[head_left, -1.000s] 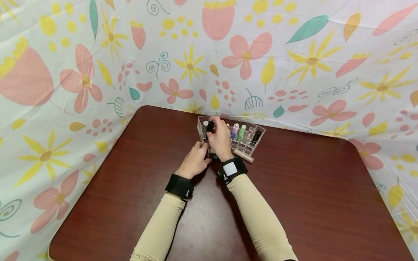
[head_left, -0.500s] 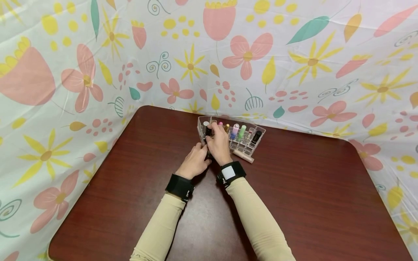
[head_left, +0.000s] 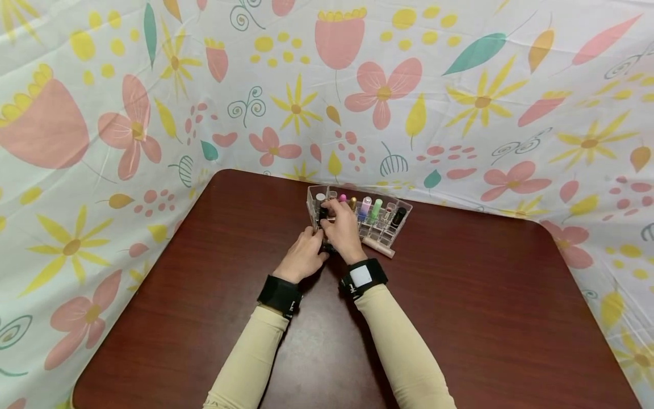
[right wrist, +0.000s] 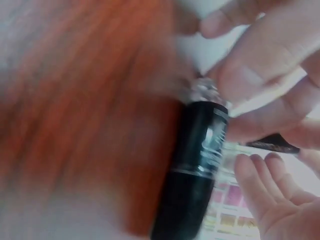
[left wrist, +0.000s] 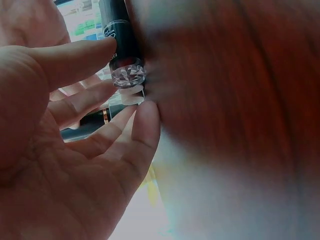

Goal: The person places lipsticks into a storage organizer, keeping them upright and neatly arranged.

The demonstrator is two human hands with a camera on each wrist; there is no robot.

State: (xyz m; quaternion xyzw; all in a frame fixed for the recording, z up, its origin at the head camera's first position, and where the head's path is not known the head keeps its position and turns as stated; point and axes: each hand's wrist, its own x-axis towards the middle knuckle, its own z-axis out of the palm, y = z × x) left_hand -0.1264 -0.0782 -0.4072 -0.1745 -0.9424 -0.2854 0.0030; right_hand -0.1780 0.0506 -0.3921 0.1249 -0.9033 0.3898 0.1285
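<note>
A clear tiered lipstick holder stands at the table's back. My right hand pinches a black tube at its left end. In the left wrist view a dark tube with a gold ring shows partly behind fingers. In front of the holder lies a black lipstick tube with a faceted clear end. My left hand holds this lipstick, thumb on its body and fingers curled by the faceted end. The same lipstick shows large in the right wrist view.
A silver-capped tube, a gold one, a green one and a black one stand in the holder. A pale pink tube lies along its front. Behind the brown table hangs a flowered cloth.
My right hand has come down and slightly toward me with the black tube, lowering it at the holder's left end. More tubes behind the hand show now. The left hand has stayed put.
</note>
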